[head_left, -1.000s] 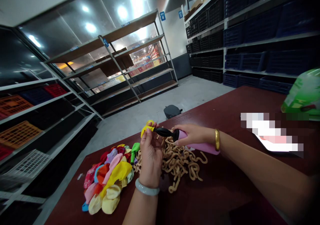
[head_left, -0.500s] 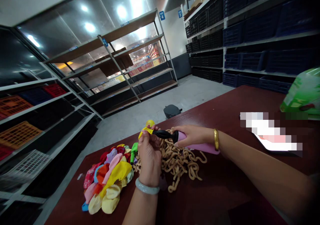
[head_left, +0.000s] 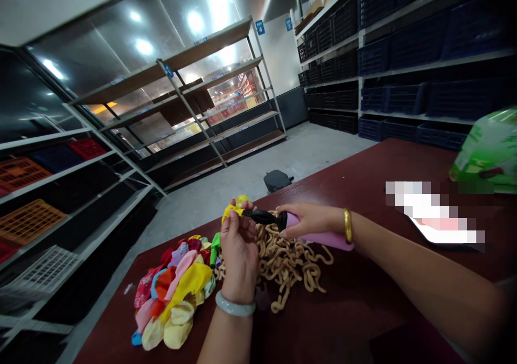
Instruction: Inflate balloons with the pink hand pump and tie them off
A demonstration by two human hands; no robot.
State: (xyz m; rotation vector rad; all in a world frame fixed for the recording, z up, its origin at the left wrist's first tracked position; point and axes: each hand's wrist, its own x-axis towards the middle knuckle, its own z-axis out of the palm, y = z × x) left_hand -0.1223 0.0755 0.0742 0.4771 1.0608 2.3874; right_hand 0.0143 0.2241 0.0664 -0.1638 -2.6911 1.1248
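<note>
My left hand [head_left: 240, 251] pinches a yellow balloon [head_left: 232, 212] between thumb and fingers. The balloon's neck meets the black nozzle of a hand pump [head_left: 297, 225]; how far it sits over the tip is hidden by my fingers. Closed around the pump's pink barrel is my right hand [head_left: 313, 218], which points the nozzle left. Beneath both hands lies a tangled heap of tan, curly strands [head_left: 286, 264]. Left of my left wrist spreads a pile of flat balloons [head_left: 189, 278] in yellow, pink, red, cream and other colours.
The dark red table [head_left: 323, 310] carries a phone-like device [head_left: 440, 224], partly blurred out, and a green bag [head_left: 488, 154] at right. On the floor beyond stands a grey bin [head_left: 278, 180]. Metal racks [head_left: 218, 84] and shelves of dark crates [head_left: 404, 97] line the room.
My left fingers and the yellow balloon have shifted slightly left, and more of the nozzle's thin tip shows. My right hand keeps its grip on the pump, nearly still.
</note>
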